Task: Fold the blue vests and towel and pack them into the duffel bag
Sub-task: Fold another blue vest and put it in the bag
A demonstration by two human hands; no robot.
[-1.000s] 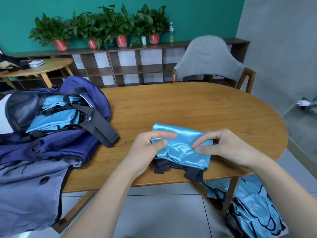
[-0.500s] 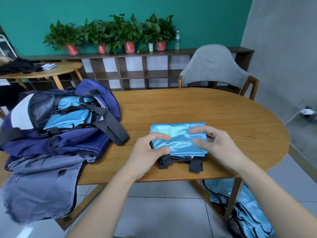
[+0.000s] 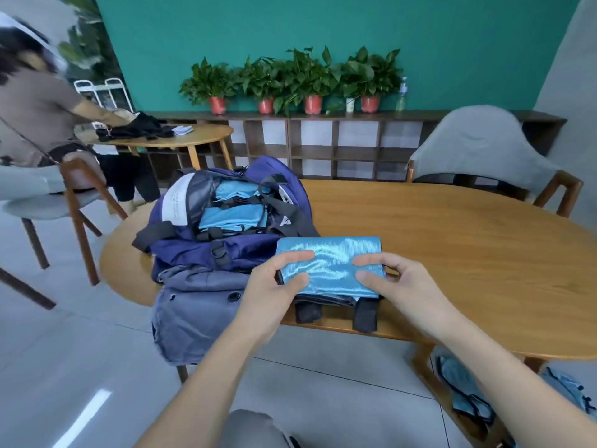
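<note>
A folded shiny blue vest [image 3: 329,265] with black straps hanging from its near edge is held just above the wooden table [image 3: 452,253], right beside the bag. My left hand [image 3: 274,286] pinches its left end, thumb on top. My right hand [image 3: 397,282] pinches its right end the same way. The navy duffel bag [image 3: 206,253] lies open on the table's left end, with several folded blue vests [image 3: 232,215] inside under its black straps. A grey flap of the bag hangs over the table's edge.
More blue vests [image 3: 465,392] lie on the floor under the table at the right. A grey chair [image 3: 478,150] stands behind the table. At the left a person sits by a small round table [image 3: 181,140]. Potted plants line a shelf by the teal wall.
Both hands have carried the folded vest leftward, up to the open bag. The view has swung left, so the seated person now shows.
</note>
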